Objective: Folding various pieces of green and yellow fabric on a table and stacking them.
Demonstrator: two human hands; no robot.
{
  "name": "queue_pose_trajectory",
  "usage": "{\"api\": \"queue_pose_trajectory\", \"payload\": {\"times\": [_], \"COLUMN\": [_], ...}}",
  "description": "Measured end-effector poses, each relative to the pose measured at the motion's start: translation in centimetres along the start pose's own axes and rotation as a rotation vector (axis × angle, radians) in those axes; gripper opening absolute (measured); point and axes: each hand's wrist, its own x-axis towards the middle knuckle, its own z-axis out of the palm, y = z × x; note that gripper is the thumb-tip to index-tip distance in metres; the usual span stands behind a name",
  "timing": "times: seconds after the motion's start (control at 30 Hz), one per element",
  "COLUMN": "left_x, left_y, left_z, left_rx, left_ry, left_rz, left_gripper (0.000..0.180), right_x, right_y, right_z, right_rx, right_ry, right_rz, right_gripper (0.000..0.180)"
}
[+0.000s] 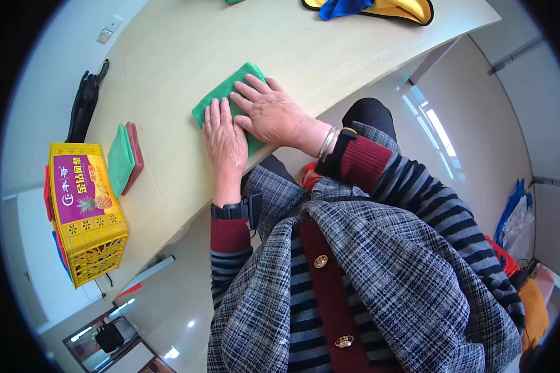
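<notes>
A folded green cloth (235,84) lies flat near the table's front edge. My left hand (224,137) rests palm down on its left part, fingers stretched out and pointing away from me. From the right, my right hand (272,113) lies flat across the cloth's right part, its fingers spread a little. The right thumb reaches close to the left hand. Both hands press on top of the cloth rather than gripping it, and they cover much of its middle and near side.
A yellow basket (96,248) stands on the table's left end. Beside it are a folded light green cloth (121,160) and a brown-red cloth (134,155). A black mannequin hand (86,102) is behind. Blue cloth (343,7) and yellow cloth (404,9) lie at the far edge of the pale table (168,68).
</notes>
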Motion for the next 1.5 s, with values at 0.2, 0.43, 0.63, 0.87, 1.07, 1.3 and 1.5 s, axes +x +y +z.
{"api": "queue_pose_trajectory", "payload": {"times": [0.2,0.43,0.63,0.87,1.07,1.3,1.5], "left_x": [0.0,0.0,-0.1,1.1,1.8,1.8,1.7], "left_y": [0.1,0.4,0.4,0.4,-1.2,-0.4,-0.6], "left_z": [-0.5,-0.8,-1.1,-2.3,-0.5,-0.8,-1.0], "left_rx": [0.009,0.026,0.012,-0.007,-0.016,0.014,0.016], "left_ry": [-0.063,-0.073,-0.058,-0.058,-0.054,-0.068,-0.071], "left_rz": [-0.026,-0.032,-0.035,-0.072,-0.047,-0.078,-0.155], "left_gripper": [0.053,0.054,0.054,0.054,0.053,0.056,0.061], "right_x": [0.0,-0.2,0.2,1.9,2.5,2.4,2.5], "right_y": [0.5,1.6,1.9,1.0,1.0,1.5,1.9], "right_z": [0.9,-0.3,-2.0,-1.3,0.2,1.0,0.6], "right_rx": [-0.039,-0.035,-0.101,-0.276,-0.045,-0.042,-0.03], "right_ry": [0.035,0.047,-0.053,0.082,-0.04,0.015,0.013], "right_rz": [0.06,0.121,0.237,0.068,0.036,0.095,0.14], "right_gripper": [0.062,0.065,0.064,0.064,0.062,0.066,0.071]}}
